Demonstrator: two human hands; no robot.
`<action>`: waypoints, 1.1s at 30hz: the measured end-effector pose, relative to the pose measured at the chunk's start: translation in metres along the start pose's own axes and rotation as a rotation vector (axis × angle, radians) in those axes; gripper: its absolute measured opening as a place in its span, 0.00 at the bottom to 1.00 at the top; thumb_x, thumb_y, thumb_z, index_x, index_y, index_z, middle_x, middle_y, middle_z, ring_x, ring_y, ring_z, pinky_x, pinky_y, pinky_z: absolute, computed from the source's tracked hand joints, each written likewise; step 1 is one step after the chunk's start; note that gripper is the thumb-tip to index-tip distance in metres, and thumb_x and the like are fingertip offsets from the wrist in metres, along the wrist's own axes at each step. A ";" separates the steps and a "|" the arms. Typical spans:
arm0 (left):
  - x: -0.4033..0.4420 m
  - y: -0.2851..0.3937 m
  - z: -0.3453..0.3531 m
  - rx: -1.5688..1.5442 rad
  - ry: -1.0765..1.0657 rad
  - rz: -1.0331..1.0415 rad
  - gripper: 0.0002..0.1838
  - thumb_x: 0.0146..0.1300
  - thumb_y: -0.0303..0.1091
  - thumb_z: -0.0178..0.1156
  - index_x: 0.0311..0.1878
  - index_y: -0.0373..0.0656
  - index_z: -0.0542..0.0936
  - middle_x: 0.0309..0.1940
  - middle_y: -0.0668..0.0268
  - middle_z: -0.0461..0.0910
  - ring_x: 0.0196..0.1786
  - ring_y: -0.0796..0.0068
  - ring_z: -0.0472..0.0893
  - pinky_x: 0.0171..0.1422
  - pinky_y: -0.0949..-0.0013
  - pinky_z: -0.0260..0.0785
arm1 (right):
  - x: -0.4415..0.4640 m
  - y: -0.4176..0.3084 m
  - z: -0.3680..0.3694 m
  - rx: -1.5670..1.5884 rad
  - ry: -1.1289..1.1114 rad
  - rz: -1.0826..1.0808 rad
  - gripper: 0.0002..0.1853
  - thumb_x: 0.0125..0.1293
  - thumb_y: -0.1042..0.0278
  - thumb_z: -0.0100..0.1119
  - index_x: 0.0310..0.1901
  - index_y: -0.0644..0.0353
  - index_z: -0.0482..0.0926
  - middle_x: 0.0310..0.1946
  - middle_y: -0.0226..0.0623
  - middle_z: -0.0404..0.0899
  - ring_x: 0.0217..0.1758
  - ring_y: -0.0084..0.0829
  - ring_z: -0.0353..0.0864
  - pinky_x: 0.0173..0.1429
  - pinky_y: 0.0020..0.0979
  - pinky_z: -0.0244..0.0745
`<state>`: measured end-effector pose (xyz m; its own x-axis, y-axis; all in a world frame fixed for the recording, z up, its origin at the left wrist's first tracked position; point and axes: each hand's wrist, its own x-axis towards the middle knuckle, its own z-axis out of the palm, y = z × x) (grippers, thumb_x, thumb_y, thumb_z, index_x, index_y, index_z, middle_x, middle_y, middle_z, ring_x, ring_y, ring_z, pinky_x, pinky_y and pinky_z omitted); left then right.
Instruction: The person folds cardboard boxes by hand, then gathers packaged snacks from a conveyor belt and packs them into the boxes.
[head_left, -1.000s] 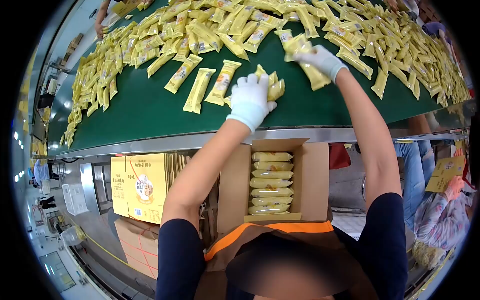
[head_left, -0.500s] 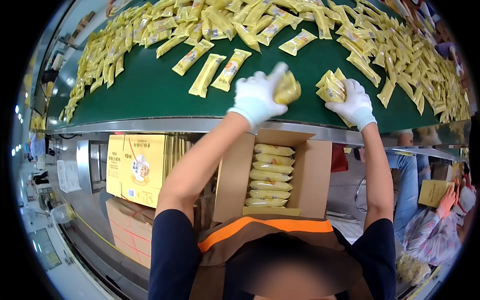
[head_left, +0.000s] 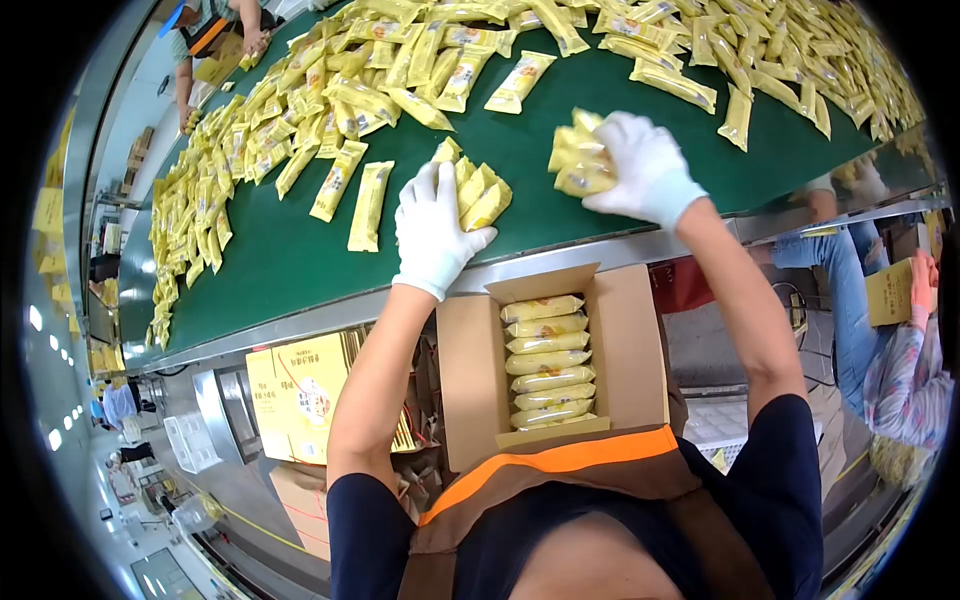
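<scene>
My left hand (head_left: 437,222), in a white glove, is closed around the side of a bunch of yellow wrapped snack packets (head_left: 487,197) on the green belt. In my right hand (head_left: 645,165), gloved too, is a second bunch of packets (head_left: 578,160), slightly blurred, its ends facing the left hand. A gap separates the two bunches. Below them, against the belt's edge, stands an open cardboard box (head_left: 625,345). Inside it several packets (head_left: 550,366) lie in a row, one behind another.
Loose packets are heaped along the far side of the green belt (head_left: 330,265), which has a metal rim (head_left: 355,315). Folded yellow cartons (head_left: 290,395) stand left of the box. At upper left, a co-worker's hand (head_left: 257,45) reaches over packets; another person (head_left: 905,385) holds a carton at right.
The view has turned somewhat. My left hand has moved left and is now beside a bunch lying on the belt. The right hand has moved left and up, its bunch still held.
</scene>
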<state>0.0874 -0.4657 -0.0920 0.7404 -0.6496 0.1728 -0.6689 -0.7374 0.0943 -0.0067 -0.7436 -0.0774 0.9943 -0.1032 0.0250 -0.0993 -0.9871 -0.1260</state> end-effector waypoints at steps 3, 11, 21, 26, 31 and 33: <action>0.003 -0.005 0.001 0.012 -0.054 -0.068 0.63 0.37 0.61 0.75 0.76 0.43 0.56 0.69 0.44 0.63 0.65 0.41 0.69 0.68 0.53 0.66 | -0.001 -0.009 0.008 -0.001 -0.018 0.040 0.48 0.42 0.37 0.68 0.67 0.52 0.68 0.54 0.42 0.72 0.61 0.42 0.73 0.61 0.40 0.70; 0.038 -0.026 -0.018 -0.137 -0.439 -0.162 0.70 0.36 0.60 0.73 0.80 0.47 0.45 0.64 0.41 0.67 0.65 0.45 0.72 0.70 0.59 0.65 | 0.001 0.004 -0.015 0.084 -0.273 -0.009 0.54 0.46 0.41 0.67 0.76 0.49 0.57 0.59 0.50 0.72 0.64 0.49 0.72 0.66 0.40 0.70; -0.063 -0.011 -0.101 -1.831 -0.660 -0.174 0.56 0.42 0.38 0.73 0.76 0.41 0.56 0.65 0.55 0.70 0.63 0.59 0.75 0.64 0.59 0.73 | -0.116 -0.132 -0.034 0.036 -0.467 -0.808 0.37 0.48 0.52 0.69 0.63 0.50 0.73 0.46 0.43 0.77 0.49 0.44 0.78 0.49 0.44 0.72; -0.060 0.032 -0.081 -1.124 -1.048 0.084 0.61 0.47 0.39 0.72 0.79 0.36 0.45 0.64 0.51 0.70 0.64 0.63 0.74 0.66 0.65 0.68 | -0.158 -0.152 0.037 0.213 -0.727 -0.682 0.37 0.57 0.47 0.64 0.70 0.45 0.68 0.55 0.50 0.75 0.57 0.49 0.77 0.58 0.45 0.73; -0.068 0.088 -0.055 -0.215 -0.689 0.458 0.59 0.39 0.44 0.75 0.78 0.50 0.56 0.55 0.48 0.73 0.57 0.48 0.76 0.63 0.55 0.67 | -0.180 -0.144 0.002 0.208 -0.688 -0.678 0.39 0.58 0.46 0.66 0.71 0.44 0.67 0.62 0.53 0.68 0.65 0.52 0.70 0.63 0.46 0.70; -0.074 0.104 -0.034 -0.128 -0.611 0.503 0.58 0.39 0.45 0.75 0.77 0.54 0.58 0.54 0.48 0.73 0.57 0.47 0.75 0.62 0.53 0.66 | -0.186 -0.139 0.014 0.245 -0.673 -0.670 0.42 0.55 0.46 0.69 0.71 0.45 0.66 0.64 0.54 0.67 0.66 0.55 0.69 0.64 0.47 0.69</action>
<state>-0.0396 -0.4882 -0.0621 0.2282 -0.9125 -0.3395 -0.9073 -0.3258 0.2660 -0.1777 -0.5852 -0.0786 0.6636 0.6356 -0.3946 0.4285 -0.7553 -0.4959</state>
